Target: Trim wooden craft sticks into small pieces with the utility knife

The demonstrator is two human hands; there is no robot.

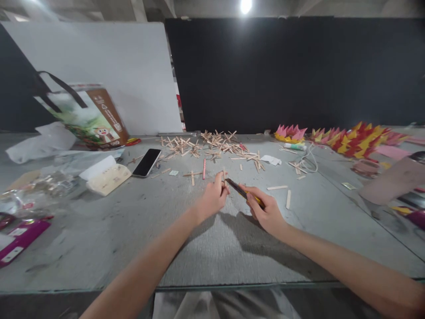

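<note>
My right hand (264,210) is wrapped round a utility knife (239,189) with a dark and yellow handle. Its blade end points up and left, close to the fingers of my left hand (214,195). Those fingers are closed in a pinch, and what they hold is too small to make out. Just beyond lie a red-and-white pencil-like stick (204,169) and a pair of crossed wooden sticks (192,177). To the right of my right hand are two loose flat wooden sticks, one lying sideways (277,188) and one pointing away (288,199).
A pile of wooden sticks (219,142) lies at the back. On the left are a phone (147,162), a tissue pack (108,177), a printed bag (96,119) and clear plastic wrapping (43,190). Folded paper flowers (361,139), a glue tube (295,146) and a white cord (310,159) lie right.
</note>
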